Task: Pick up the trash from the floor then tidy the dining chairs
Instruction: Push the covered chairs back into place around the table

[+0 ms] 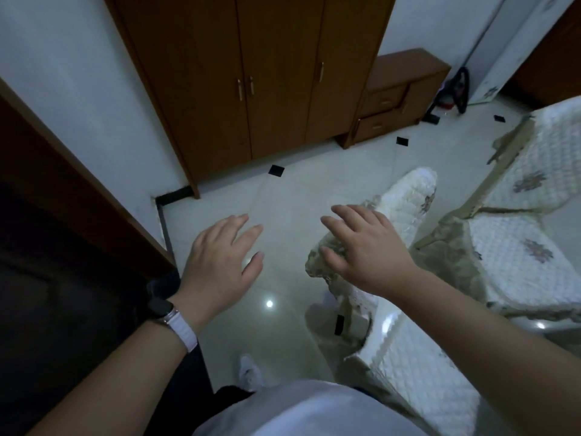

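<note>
- Dining chair [408, 199], the nearest one, stood with its quilted white cover directly under the right grip [367, 247]. Its top rail ran from below the thumb out past the fingertips.
- The right grip was spread, fingers loosely extended over the rail and holding nothing. I cannot tell whether the palm touched the cover or hung just above it.
- The left grip [220, 256] was also spread and empty, palm down over bare floor [283, 196], beside the right grip and apart from the chair. A watch [160, 308] sat on that wrist.
- Two more covered chairs [509, 253] stood beyond the right grip on its outer side, angled unevenly to one another, so I judged they still needed straightening.
- No trash showed on the floor around either grip. The dark squares [276, 170] ahead of the fingers looked like tile insets, not litter.
- The pickup half of the task therefore appeared finished, or its leftovers lay out of view.
- The chair tidying seemed only just begun, since no chair was yet grasped.
- A wooden wardrobe [251, 73] stood against the wall far ahead of both grips.
</note>
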A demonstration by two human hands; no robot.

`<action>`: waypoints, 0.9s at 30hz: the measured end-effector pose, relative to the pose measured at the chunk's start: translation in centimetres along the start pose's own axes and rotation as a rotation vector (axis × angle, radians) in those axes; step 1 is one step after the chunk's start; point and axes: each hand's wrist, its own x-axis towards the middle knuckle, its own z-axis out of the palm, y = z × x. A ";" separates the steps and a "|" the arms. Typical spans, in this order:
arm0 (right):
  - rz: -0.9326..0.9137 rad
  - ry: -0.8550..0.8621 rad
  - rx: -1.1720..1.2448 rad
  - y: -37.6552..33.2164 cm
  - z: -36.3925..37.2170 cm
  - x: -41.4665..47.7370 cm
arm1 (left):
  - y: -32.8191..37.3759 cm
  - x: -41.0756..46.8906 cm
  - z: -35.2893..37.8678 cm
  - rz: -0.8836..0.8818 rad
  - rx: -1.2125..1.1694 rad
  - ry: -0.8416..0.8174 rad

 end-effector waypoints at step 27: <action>0.215 0.075 0.107 7.7 7.9 28.6 | -13.4 32.3 1.4 0.307 0.063 -0.086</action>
